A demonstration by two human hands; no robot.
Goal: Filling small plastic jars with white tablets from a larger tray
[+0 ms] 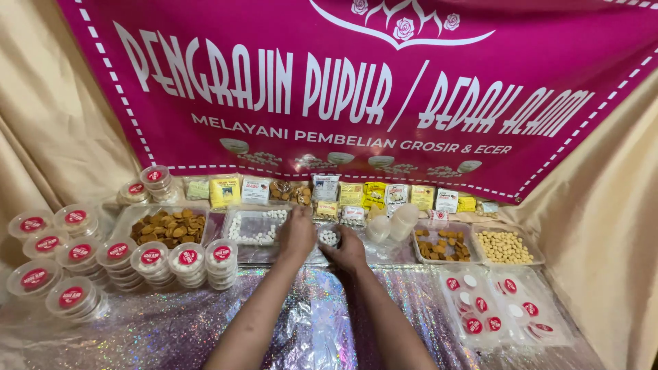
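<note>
My left hand (297,233) reaches forward beside a clear tray of small white pellets (257,227), fingers curled near its right edge. Just to the right, my right hand (348,251) cups a small round clear cup holding white pellets (330,237). The two hands are close together at the middle of the table. Whether my left hand pinches a pellet is hidden.
Stacks of lidded round cups with red labels (185,264) stand at left. Trays of brown pieces (169,228), orange chunks (442,247) and beige balls (504,247) line the back, with small packets (373,194) behind. Bagged red-labelled lids (495,308) lie right. A magenta banner (356,89) hangs behind.
</note>
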